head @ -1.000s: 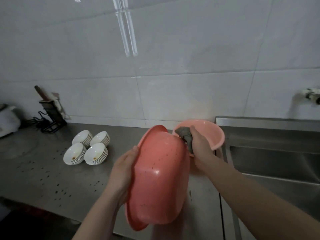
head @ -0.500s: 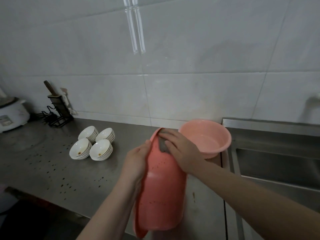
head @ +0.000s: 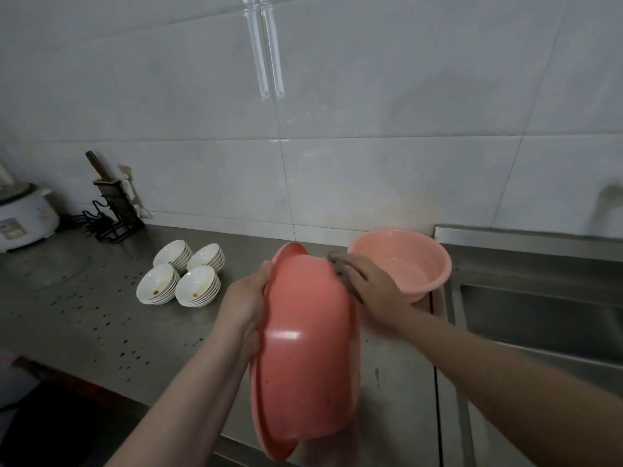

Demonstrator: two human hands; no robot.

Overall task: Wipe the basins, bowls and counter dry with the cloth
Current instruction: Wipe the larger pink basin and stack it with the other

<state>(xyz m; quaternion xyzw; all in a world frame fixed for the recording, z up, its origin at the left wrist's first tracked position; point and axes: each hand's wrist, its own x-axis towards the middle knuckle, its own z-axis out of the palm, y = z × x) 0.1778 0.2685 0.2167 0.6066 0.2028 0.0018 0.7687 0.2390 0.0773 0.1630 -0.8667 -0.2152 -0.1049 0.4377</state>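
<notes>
Basin (head: 305, 358), pink and tipped on its side, is held up over the steel counter (head: 101, 332); the left hand (head: 247, 299) grips its rim while the right hand (head: 367, 291) lies flat, pressing a grey cloth (head: 340, 264) on its outside. A second pink basin (head: 404, 261) sits upright beside the sink (head: 539, 318), four stacks of white bowls (head: 183, 276) further left

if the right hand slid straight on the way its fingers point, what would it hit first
Probably nothing. The right hand presses the grey cloth on the tilted basin, fingers pointing up and left toward the wall. Past the basin's edge only bare counter shows; the bowl stacks sit well left. Depth is unclear.
</notes>
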